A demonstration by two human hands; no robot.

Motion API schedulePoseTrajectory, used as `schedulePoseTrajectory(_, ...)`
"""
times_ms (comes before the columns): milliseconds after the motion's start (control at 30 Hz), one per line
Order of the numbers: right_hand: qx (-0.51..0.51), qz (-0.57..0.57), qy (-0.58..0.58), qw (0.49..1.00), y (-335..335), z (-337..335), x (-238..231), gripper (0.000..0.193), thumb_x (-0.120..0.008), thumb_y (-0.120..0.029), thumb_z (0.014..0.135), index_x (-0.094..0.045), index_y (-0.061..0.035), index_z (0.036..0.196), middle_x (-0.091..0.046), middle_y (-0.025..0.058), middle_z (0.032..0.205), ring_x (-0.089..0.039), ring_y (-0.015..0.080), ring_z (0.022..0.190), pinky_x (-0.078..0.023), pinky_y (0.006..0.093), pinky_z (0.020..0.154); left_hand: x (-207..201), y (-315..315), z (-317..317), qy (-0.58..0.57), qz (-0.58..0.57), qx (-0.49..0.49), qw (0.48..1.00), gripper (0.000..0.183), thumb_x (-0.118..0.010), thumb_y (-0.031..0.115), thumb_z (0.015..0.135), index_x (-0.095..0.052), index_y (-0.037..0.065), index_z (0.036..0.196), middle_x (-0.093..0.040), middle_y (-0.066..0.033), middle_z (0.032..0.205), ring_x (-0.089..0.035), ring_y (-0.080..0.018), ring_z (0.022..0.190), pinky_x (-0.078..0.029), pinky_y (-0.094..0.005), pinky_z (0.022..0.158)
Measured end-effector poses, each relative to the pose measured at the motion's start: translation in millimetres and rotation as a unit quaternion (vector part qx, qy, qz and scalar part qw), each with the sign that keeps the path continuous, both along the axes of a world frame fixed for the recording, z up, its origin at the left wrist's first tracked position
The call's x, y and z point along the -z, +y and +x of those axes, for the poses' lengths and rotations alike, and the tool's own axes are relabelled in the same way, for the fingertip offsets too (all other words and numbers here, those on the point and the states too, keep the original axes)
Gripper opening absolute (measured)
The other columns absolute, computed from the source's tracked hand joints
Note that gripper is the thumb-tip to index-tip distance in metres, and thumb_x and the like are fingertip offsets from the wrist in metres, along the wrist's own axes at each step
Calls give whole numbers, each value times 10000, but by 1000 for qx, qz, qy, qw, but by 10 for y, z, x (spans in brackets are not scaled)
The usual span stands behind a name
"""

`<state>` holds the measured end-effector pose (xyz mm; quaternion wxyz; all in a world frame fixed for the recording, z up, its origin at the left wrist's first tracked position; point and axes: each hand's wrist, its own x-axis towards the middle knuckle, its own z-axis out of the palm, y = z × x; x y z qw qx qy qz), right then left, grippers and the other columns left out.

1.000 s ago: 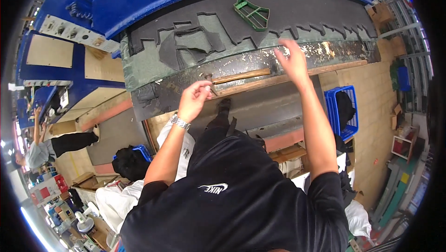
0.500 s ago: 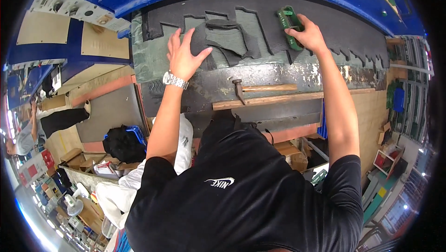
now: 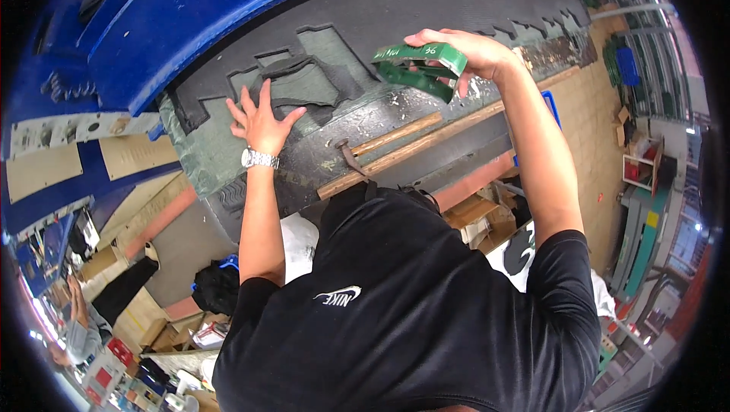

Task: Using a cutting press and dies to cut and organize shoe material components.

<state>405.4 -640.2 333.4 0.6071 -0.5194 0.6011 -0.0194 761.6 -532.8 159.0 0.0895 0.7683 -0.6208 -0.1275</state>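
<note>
The right hand [image 3: 473,56] grips a green frame [image 3: 422,53] near the front edge of the bench [image 3: 308,160], some fingers hidden behind it. The left hand [image 3: 265,128] spreads empty fingers by dark scraps [image 3: 346,83] toward the left end; contact is unclear.

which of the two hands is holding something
The right hand, which grips the green frame near its right end; the left hand is spread open and holds nothing.

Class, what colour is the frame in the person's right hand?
The frame is green with white markings; the head view shows it best.
</note>
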Motion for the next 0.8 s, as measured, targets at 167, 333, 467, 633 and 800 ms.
schedulePoseTrajectory(167,-34,217,-148,964,31,-142,135,874,-543,-713,879,-682,103,1156,-733,151,818,-677,173,524,-527,256,346,50,0,2,2,-7,-7,1000,1035,-835,710,654,-463,316,1535,-224,-202,1671,-48,-527,1531,-172,-744,1106)
schedulePoseTrajectory(333,-40,327,-315,890,67,-153,322,884,-418,-648,971,-624,186,1176,-717,291,808,-740,292,567,-483,241,312,73,-2,13,-2,-4,-5,1000,1037,-826,720,661,-452,318,1540,-219,-207,1672,-42,-528,1533,-165,-739,1111)
schedulePoseTrajectory(467,-41,342,-366,864,111,-164,388,899,-391,-650,977,-613,196,1180,-704,324,808,-734,329,561,-466,244,292,88,1,12,-7,-3,-6,1000,1037,-824,723,664,-447,319,1542,-216,-212,1674,-42,-524,1534,-164,-738,1109)
schedulePoseTrajectory(633,-9,378,-361,852,179,-168,381,896,-337,-597,1006,-579,249,1173,-679,321,736,-702,409,523,-454,301,260,97,-5,19,-10,-1,-4,1000,1043,-820,726,667,-437,319,1548,-216,-212,1674,-42,-519,1536,-162,-744,1105)
schedulePoseTrajectory(800,-7,389,-364,846,226,-131,338,911,-338,-609,1001,-573,252,1179,-682,329,741,-708,408,535,-480,306,274,114,-10,33,-16,5,-3,1000,1047,-809,735,673,-431,315,1554,-220,-207,1673,-40,-515,1538,-165,-763,1096)
